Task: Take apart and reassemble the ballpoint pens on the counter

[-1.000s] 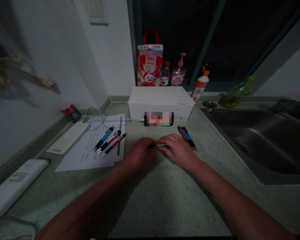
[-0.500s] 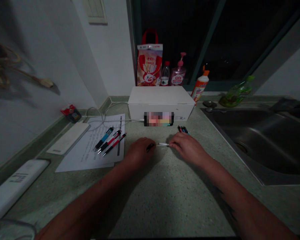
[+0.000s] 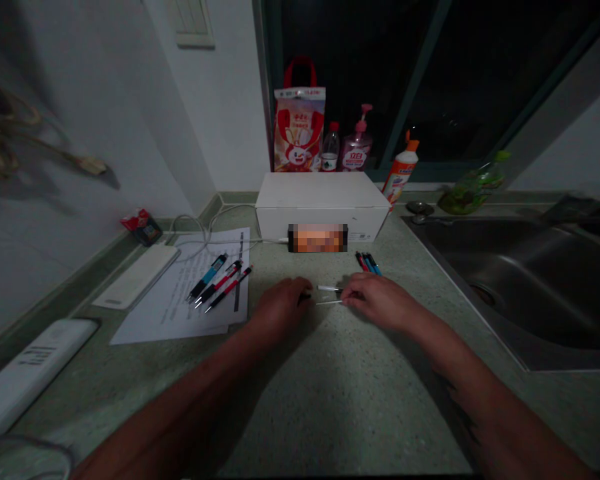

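Note:
My left hand (image 3: 283, 305) is closed, its fingers pinched around a short dark pen part (image 3: 304, 297) above the middle of the counter. Opposite it, my right hand (image 3: 377, 300) grips a thin whitish rod, like a pen refill (image 3: 329, 303), which points left. Just behind the rod is a slim piece, white at one end and dark at the other (image 3: 329, 289); its right end is hidden by my right fingers, and I cannot tell whether they hold it. Several red, blue and black pens (image 3: 369, 263) lie just beyond my right hand.
Three pens (image 3: 221, 281) rest on printed sheets (image 3: 180, 313) at left, near a white flat box (image 3: 136, 277) and a power strip (image 3: 35, 370). A phone (image 3: 318, 239) leans against a white carton (image 3: 323, 193). A steel sink (image 3: 520, 280) is set in at right.
The thin rod has come away from the dark part in my left hand, and my right hand has shifted slightly toward me. More of the pens behind it shows.

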`<state>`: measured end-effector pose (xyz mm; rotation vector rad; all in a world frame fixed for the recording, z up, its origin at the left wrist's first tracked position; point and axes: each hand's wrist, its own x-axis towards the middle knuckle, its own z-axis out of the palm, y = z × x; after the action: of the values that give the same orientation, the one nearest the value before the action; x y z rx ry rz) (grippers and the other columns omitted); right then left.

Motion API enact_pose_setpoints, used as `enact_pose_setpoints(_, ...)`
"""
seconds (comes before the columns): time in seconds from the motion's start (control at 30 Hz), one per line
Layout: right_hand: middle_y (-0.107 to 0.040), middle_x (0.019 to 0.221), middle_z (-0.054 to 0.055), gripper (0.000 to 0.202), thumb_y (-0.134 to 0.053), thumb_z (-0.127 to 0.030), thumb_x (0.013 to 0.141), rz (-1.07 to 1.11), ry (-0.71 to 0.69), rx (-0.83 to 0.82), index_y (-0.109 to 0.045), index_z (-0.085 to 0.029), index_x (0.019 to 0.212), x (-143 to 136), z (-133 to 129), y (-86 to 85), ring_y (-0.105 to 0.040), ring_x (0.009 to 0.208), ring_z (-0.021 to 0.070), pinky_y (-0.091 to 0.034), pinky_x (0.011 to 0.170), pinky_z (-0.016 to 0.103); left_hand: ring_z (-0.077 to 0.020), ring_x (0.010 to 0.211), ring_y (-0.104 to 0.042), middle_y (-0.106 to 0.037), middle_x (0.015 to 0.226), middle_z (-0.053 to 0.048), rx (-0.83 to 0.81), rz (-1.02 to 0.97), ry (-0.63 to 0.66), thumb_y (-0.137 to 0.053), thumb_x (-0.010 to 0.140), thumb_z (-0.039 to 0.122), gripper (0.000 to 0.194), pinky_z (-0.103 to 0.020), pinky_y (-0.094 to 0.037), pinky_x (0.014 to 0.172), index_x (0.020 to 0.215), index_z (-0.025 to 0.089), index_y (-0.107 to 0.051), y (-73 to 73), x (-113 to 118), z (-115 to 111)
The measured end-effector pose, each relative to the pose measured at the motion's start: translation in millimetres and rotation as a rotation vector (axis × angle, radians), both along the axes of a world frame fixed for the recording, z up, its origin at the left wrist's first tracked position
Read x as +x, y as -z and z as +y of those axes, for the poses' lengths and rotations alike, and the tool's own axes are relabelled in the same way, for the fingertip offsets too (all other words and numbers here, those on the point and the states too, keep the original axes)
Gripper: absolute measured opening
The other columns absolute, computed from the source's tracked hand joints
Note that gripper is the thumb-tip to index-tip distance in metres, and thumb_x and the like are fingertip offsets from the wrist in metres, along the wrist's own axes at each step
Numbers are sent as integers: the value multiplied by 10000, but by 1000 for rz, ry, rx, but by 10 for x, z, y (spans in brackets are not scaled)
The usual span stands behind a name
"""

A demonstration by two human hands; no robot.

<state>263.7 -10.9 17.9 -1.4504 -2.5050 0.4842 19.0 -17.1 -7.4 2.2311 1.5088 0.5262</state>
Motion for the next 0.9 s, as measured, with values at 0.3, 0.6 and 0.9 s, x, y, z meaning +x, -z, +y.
enact_pose_setpoints(0.3,-715,877,29,107,-735,-134,847,17,-26,5,-761,-237,859,-57,-19,31,-666,856,207,-481,788,328,-245,1011,-646,-715,1041,-98,91,71,191,-585,964,137,176,-362,-509,903,1026,173,-745,-8,20,50)
enact_pose_setpoints(0.6,-697,880,33,73,-709,-155,881,86,10,69,-725,-223,899,-152,-64,9,-652,838,192,-477,764,318,-230,1069,-633,-693,1134,-103,136,-47,176,-479,938,24,323,-389,-519,955,1155,177,-664,-2,-31,-4)
enact_pose_setpoints(0.9,-709,966,49,73,-649,-257,975,155,-53,134,-689,-231,1031,-341,-154,77,-653,910,209,-472,768,327,-229,941,-721,-784,1024,-74,-85,-263,113,-595,961,224,177,-354,-540,851,1096,210,-709,-91,53,-78)
